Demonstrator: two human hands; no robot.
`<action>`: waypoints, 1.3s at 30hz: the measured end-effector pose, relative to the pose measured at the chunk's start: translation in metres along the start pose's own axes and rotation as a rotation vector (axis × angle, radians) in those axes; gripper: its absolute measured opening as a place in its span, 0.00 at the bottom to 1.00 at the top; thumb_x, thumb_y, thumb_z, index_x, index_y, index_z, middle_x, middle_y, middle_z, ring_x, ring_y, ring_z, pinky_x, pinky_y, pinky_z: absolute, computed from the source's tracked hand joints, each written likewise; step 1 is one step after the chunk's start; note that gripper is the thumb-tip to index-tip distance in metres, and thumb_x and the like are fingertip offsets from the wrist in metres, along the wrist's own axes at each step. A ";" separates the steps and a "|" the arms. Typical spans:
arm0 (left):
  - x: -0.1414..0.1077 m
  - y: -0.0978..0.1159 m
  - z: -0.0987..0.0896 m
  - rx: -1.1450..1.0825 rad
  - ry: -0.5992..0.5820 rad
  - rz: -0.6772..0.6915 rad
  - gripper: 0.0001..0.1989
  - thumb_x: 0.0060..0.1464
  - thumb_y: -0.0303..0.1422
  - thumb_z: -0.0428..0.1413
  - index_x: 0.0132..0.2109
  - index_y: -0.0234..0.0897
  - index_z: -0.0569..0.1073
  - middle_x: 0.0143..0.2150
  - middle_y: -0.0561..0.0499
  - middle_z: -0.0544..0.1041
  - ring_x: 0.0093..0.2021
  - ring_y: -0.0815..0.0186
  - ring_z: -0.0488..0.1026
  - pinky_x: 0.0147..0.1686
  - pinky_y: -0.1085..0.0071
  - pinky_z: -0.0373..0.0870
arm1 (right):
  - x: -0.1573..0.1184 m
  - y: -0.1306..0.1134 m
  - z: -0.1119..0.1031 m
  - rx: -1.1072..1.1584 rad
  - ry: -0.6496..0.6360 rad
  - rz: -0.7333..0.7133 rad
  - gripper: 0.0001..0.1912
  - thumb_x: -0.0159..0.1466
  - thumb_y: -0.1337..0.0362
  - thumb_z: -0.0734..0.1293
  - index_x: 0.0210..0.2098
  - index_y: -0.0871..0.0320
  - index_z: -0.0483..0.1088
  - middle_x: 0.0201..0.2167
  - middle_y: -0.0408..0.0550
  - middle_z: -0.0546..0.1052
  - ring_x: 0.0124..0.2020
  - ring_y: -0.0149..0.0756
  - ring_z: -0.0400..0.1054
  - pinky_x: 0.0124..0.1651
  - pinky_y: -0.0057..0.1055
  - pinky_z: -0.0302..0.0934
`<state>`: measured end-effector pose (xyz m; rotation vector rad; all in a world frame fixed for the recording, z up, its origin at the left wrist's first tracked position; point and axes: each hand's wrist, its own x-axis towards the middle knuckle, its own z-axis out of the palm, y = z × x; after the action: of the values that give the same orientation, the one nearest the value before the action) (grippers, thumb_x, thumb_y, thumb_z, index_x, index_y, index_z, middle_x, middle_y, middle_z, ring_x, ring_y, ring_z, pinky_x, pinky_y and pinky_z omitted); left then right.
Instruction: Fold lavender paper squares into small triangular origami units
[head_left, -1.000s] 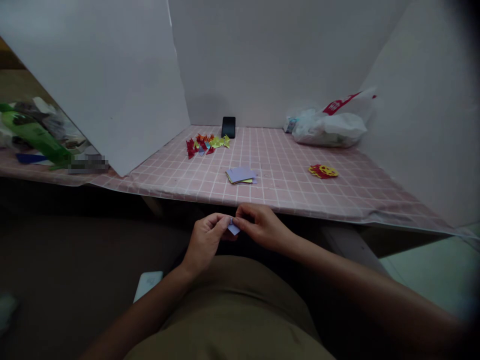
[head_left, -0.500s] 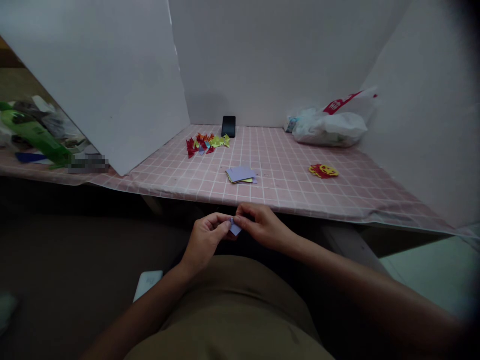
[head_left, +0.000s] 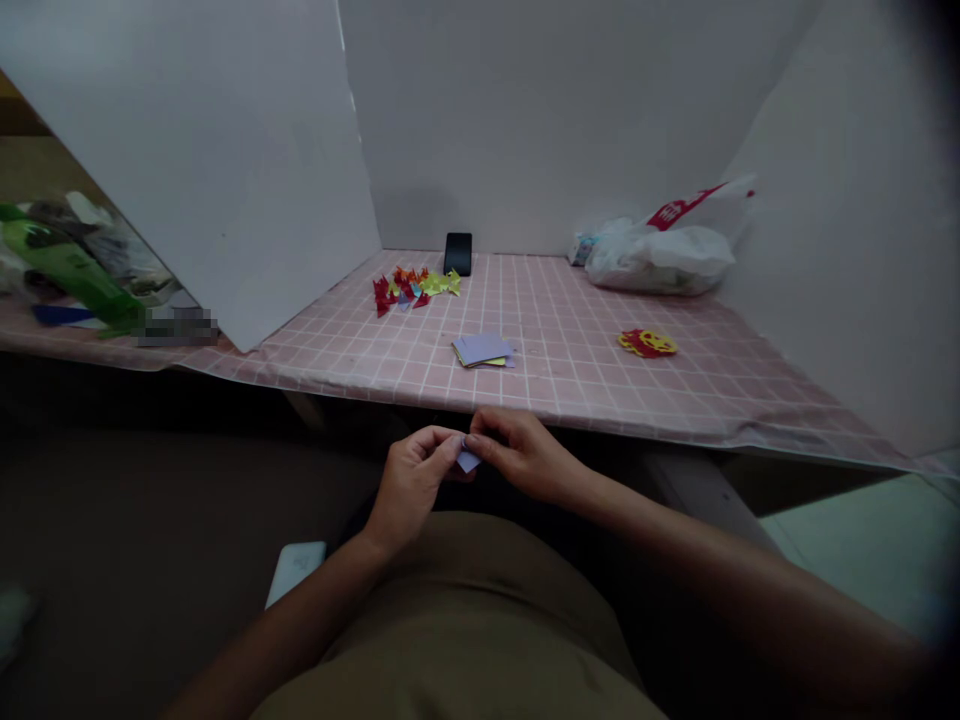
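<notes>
Between my hands, just below the table's front edge, is a small folded piece of lilac paper (head_left: 468,462). My left hand (head_left: 416,470) pinches it from the left with thumb and fingers. From the right, my right hand (head_left: 521,452) closes thumb and forefinger on its upper edge, close to the left thumb tip. Part of the paper is hidden behind the fingers. On the table ahead lies a stack of paper squares (head_left: 482,348), lilac on top with yellow showing beneath. Farther back is a pile of small folded paper figures (head_left: 401,287) in red, orange, yellow and blue.
A pink checked cloth covers the table (head_left: 570,375). Red and yellow cut-outs (head_left: 649,343) lie to the right. A black phone (head_left: 457,254) and a white plastic bag (head_left: 660,258) are at the back. White panels (head_left: 247,150) enclose the table; a green bottle (head_left: 71,270) lies beyond the left one.
My right thumb and forefinger have shifted slightly left along the paper's top, toward my left thumb. Less of the lilac paper shows now. Everything on the table stays as it was.
</notes>
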<state>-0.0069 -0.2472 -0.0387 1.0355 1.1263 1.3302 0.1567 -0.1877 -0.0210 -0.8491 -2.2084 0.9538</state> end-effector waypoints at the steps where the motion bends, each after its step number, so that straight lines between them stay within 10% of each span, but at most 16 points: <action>1: 0.000 0.000 0.000 0.003 0.003 0.001 0.11 0.53 0.39 0.63 0.34 0.34 0.80 0.29 0.52 0.78 0.29 0.68 0.74 0.32 0.73 0.74 | 0.000 0.000 0.001 -0.018 0.011 -0.009 0.11 0.67 0.61 0.63 0.29 0.58 0.65 0.24 0.42 0.69 0.27 0.31 0.60 0.30 0.28 0.52; 19: -0.001 0.002 0.001 -0.069 0.008 -0.028 0.11 0.47 0.37 0.67 0.33 0.33 0.80 0.28 0.52 0.78 0.28 0.70 0.74 0.32 0.74 0.75 | 0.000 0.003 0.003 0.010 0.014 -0.045 0.11 0.69 0.64 0.60 0.29 0.57 0.62 0.25 0.42 0.67 0.27 0.31 0.58 0.31 0.29 0.52; 30: 0.004 -0.001 -0.001 -0.186 0.137 0.008 0.10 0.50 0.37 0.65 0.32 0.34 0.80 0.27 0.54 0.77 0.28 0.71 0.72 0.32 0.75 0.74 | -0.001 0.004 -0.001 -0.090 0.052 -0.508 0.09 0.67 0.74 0.62 0.44 0.56 0.68 0.46 0.53 0.69 0.47 0.39 0.67 0.48 0.38 0.66; 39: 0.002 0.000 0.000 -0.152 0.109 -0.029 0.09 0.48 0.36 0.67 0.32 0.34 0.81 0.29 0.53 0.79 0.30 0.72 0.74 0.34 0.76 0.74 | 0.001 0.005 0.001 -0.054 0.091 -0.435 0.06 0.67 0.74 0.65 0.36 0.57 0.69 0.42 0.51 0.71 0.43 0.37 0.69 0.44 0.36 0.67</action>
<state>-0.0071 -0.2447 -0.0384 0.8415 1.0978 1.4393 0.1571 -0.1845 -0.0249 -0.3966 -2.2181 0.6338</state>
